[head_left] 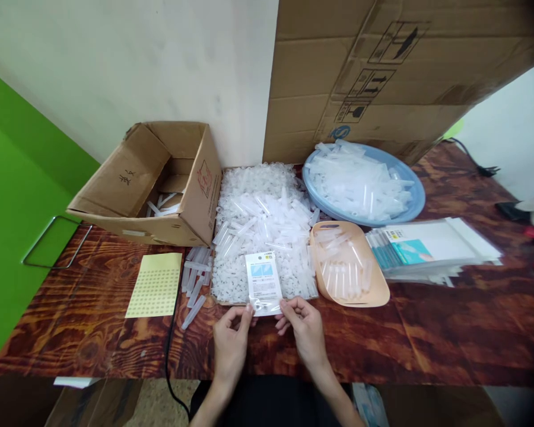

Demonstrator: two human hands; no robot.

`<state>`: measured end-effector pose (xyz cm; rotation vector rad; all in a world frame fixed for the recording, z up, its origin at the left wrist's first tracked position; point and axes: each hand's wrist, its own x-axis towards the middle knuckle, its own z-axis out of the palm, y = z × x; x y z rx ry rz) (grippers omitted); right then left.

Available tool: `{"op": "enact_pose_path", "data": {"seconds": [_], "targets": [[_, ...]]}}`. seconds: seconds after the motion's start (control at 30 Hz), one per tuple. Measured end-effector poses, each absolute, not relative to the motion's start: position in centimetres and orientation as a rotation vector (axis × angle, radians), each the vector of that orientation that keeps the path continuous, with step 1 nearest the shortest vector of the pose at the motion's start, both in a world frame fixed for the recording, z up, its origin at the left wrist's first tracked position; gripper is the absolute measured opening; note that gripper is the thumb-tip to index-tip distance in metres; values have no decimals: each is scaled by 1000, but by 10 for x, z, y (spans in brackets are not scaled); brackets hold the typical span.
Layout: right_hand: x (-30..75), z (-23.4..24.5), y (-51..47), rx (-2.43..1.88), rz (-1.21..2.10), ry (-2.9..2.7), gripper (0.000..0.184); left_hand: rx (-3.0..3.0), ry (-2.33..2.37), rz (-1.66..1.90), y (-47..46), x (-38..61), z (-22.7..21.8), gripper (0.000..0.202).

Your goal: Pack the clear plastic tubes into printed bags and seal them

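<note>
Between both hands I hold a small printed plastic packet (264, 281), white with blue pictures near its top. My left hand (231, 341) pinches its lower left corner between thumb and fingers. At the lower right corner, my right hand (305, 332) grips it the same way. Just behind the packet lies a wide heap of clear plastic tubes (260, 222). A peach-coloured basket (378, 290) with more tubes stands right of the heap. Several loose tubes (194, 308) lie on the table to the left of it.
An open cardboard box (191, 219) stands back left, with a few tubes inside. A yellow sticker sheet (155, 284) lies before it, beside a black cable (171, 344). At the right are a blue basin (416, 196) of tubes and stacked printed bags (440, 249). A large carton (311, 89) stands behind.
</note>
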<state>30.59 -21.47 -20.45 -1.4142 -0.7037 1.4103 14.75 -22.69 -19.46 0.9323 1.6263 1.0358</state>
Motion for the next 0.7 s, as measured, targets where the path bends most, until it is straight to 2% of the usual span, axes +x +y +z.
{"op": "enact_pose_path", "data": {"seconds": [0.7], "targets": [[298,-229,-223,-1737,1022,-997,43,923,1662,1001,-232,152,-209,41]]}}
